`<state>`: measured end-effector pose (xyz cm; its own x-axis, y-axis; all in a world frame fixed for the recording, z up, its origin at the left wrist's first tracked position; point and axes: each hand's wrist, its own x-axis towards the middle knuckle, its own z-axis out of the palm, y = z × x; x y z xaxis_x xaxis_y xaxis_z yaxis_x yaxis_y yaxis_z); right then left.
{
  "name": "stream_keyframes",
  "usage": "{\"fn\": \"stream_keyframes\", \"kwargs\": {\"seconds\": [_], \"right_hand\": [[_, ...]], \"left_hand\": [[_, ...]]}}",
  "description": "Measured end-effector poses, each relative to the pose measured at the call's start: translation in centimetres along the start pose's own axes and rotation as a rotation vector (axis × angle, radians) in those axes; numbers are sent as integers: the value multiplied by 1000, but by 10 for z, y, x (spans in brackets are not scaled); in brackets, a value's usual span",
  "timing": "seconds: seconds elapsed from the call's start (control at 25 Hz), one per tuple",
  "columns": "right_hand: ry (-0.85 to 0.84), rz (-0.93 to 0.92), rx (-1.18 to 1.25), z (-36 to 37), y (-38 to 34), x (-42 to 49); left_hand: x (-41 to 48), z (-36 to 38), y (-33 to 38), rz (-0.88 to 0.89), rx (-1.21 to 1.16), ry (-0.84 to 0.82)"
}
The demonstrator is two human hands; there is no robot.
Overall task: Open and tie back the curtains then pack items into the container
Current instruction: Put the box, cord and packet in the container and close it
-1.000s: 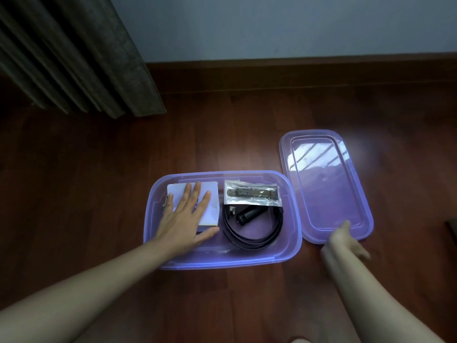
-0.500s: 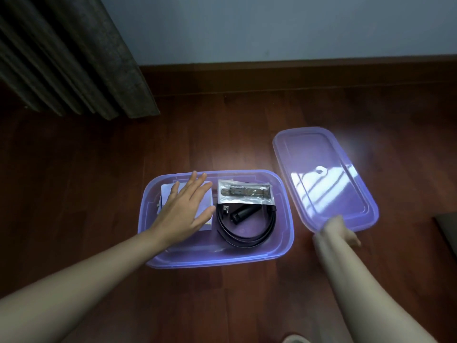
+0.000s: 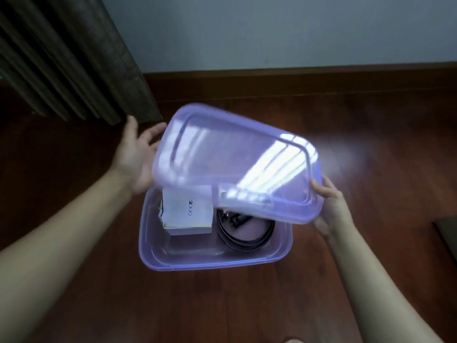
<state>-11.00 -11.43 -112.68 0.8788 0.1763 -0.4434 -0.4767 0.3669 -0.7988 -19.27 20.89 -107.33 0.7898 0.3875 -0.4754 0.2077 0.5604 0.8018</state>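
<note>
A purple translucent container (image 3: 212,262) sits on the wooden floor. Inside lie a white box (image 3: 188,214) on the left and a coiled black belt (image 3: 244,240) on the right. The matching purple lid (image 3: 235,162) hangs tilted and blurred above the container, covering its far half. My right hand (image 3: 330,209) grips the lid's right end, thumb on top. My left hand (image 3: 136,154) is raised at the lid's left end with fingers spread, palm toward the lid; contact is hidden by the lid. A foil packet shows faintly through the lid.
A dark curtain (image 3: 69,58) hangs at the upper left, down to the floor. A wooden baseboard (image 3: 321,80) runs along the wall behind. A dark flat object (image 3: 448,231) lies at the right edge.
My right hand lifted the lid off the floor and swung it left over the container. My left hand left the white box and rose to the lid's left end.
</note>
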Motion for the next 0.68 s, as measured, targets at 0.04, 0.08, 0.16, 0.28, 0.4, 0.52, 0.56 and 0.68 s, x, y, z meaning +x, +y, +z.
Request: {"fn": "stream_keyframes", "kwargs": {"seconds": [0.04,0.08,0.16,0.28,0.4,0.52,0.56,0.68], "right_hand": [[-56,40,-59,2,2,-2],[-67,66,-120,6,6,-5],[18,18,-322,10,21,-6],[125,-162,-749,11,44,-14],[104,-158,-809,9,66,-25],[114,-132,-784,2,75,-31],[122,-124,-781,0,75,-32],[110,-91,-743,-3,75,-35]], "left_hand": [[-2,-8,6,-2,-11,16],[-6,-14,4,22,84,36],[-12,-30,-23,129,506,149],[-22,-58,-62,249,832,264],[-24,-79,-76,196,828,282],[-25,-86,-93,131,854,268],[-26,-86,-98,121,861,260],[-28,-85,-100,107,868,242]]}}
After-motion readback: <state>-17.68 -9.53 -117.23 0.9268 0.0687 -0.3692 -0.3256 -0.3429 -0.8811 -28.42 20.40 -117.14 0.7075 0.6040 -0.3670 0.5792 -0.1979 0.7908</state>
